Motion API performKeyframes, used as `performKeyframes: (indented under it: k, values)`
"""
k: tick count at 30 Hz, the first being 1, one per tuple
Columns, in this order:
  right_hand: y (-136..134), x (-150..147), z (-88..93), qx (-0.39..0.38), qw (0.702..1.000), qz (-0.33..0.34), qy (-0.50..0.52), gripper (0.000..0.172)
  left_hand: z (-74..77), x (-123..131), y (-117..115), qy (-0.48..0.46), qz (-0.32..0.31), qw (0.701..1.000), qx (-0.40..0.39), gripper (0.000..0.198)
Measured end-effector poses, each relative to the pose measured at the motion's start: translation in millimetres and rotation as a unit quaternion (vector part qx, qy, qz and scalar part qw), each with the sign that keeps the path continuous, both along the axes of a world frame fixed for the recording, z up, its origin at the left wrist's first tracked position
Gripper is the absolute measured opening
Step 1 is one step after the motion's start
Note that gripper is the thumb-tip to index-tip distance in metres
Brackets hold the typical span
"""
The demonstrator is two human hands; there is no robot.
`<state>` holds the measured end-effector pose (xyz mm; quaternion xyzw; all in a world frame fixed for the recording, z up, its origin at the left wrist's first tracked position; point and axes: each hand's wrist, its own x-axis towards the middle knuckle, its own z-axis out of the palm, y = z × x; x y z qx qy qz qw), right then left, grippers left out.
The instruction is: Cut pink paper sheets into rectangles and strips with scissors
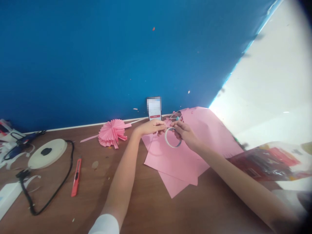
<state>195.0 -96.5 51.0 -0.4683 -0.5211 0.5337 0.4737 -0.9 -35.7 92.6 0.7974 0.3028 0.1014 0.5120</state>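
Observation:
My right hand (182, 131) is closed on the upper rim of a roll of tape (166, 139), which hangs from the fingers like a ring. Right beside it, my left hand (156, 127) is pinched at the roll's upper left edge; whatever lies between its fingertips is too small to make out. Beneath both hands, several pink paper sheets (170, 165) overlap on the brown table (156, 214). A pleated pink paper rosette (112, 132) with strips sticking out lies left of my left hand. Behind the hands, a phone (154, 109) leans upright against the blue wall.
To the left lie a red box cutter (76, 178), a round cream disc (52, 154) with a black centre, and a looped black cable (62, 188). A white box (9, 198) stands at the left edge. Plastic packaging (273, 161) is at the right.

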Motion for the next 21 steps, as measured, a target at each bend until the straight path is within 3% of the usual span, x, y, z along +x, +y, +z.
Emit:
performKeyframes:
  k: [7, 13, 21]
  values:
    - [0.5, -3.8, -5.4, -0.032, 0.998, -0.042, -0.03, 0.019, -1.7, 3.3, -2.2, -0.021, -0.008, 0.999, -0.047, 0.035]
    - [-4.2, -9.5, -5.0, -0.043, 0.998, -0.032, -0.044, 0.015, -4.4, 9.5, -4.0, -0.03, -0.032, 0.997, -0.067, 0.035]
    - [-3.2, -13.1, -22.8, -0.069, 0.997, -0.035, -0.031, 0.018, 1.8, -0.5, -2.4, -0.005, -0.049, 0.997, -0.052, 0.031]
